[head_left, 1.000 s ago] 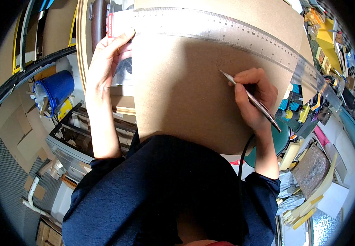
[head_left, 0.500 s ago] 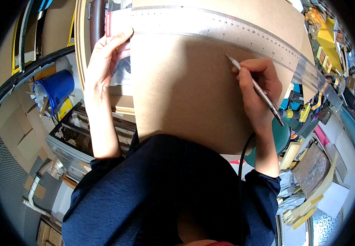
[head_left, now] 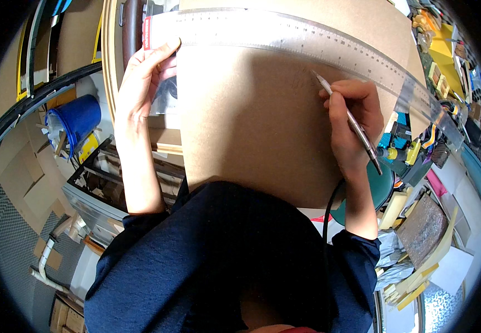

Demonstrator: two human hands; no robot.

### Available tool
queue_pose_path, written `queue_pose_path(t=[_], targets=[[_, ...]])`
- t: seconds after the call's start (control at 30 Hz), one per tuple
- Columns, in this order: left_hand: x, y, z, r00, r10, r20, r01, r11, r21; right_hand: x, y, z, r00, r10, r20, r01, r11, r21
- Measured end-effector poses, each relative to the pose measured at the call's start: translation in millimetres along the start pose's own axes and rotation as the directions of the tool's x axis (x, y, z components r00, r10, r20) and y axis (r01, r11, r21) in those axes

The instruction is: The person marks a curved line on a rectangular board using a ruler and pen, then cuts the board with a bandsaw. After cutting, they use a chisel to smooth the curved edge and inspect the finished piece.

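Observation:
A long transparent ruler [head_left: 240, 29] lies across a brown fibreboard sheet [head_left: 218, 122], its right end jutting past the board. My left hand [head_left: 147, 75] grips the ruler's left end by a red label, thumb on top at the board's left edge and fingers below. A slim silver pen or mechanical pencil [head_left: 357, 126] is pinched in my right hand [head_left: 357, 111]. Its tip points up and left, at the board just under the ruler's lower edge. Faint scribble marks show beside the tip, though I cannot tell whether it touches the surface.
Left of the board are a wooden frame [head_left: 108, 66], a blue bucket [head_left: 82, 119] and a grey cabinet [head_left: 93, 205]. On the right, a green round stool [head_left: 382, 188] stands among tools and offcuts, with a yellow-and-black tool [head_left: 412, 152]. A black cable [head_left: 327, 216] hangs by my right arm.
My right hand has shifted slightly right, and the pen tip has moved a little right and up. Faint marks near it show more clearly. My left hand and the ruler have stayed put.

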State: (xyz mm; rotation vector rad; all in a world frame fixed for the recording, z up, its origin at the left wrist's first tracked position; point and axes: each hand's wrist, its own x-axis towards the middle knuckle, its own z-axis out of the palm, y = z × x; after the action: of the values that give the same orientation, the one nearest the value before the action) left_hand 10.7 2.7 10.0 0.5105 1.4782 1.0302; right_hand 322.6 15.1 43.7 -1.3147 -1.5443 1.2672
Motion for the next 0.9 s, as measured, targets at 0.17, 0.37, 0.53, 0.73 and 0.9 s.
queue_pose_path(t=[0.17,0.37,0.53,0.73,0.9], targets=[[-1.2,-0.5,1.6,0.999,0.003,-0.039,-0.002,1.0,0.022,0.2,1.2,-5.4,0.997,0.001,-0.078,0.002,0.999,0.038],[-1.0,1.3,0.7,1.0,-0.021,-0.015,0.021,1.0,-0.022,-0.3,0.3,-6.3,0.998,0.037,-0.049,-0.037,0.999,-0.011],[0.3,-0.6,-2.3,0.999,-0.032,-0.008,0.032,0.999,0.03,0.9,3.3,-6.5,0.999,0.008,-0.031,-0.009,1.0,-0.028],[0.0,0.4,-2.2,0.999,-0.036,0.001,0.036,0.999,0.024,-0.1,3.0,-4.3,0.998,0.036,-0.054,-0.038,0.999,-0.039],[0.2,-0.5,-1.3,0.999,-0.029,-0.014,0.03,0.999,0.023,1.1,0.3,-4.4,0.998,0.056,-0.04,-0.059,0.995,-0.084]])
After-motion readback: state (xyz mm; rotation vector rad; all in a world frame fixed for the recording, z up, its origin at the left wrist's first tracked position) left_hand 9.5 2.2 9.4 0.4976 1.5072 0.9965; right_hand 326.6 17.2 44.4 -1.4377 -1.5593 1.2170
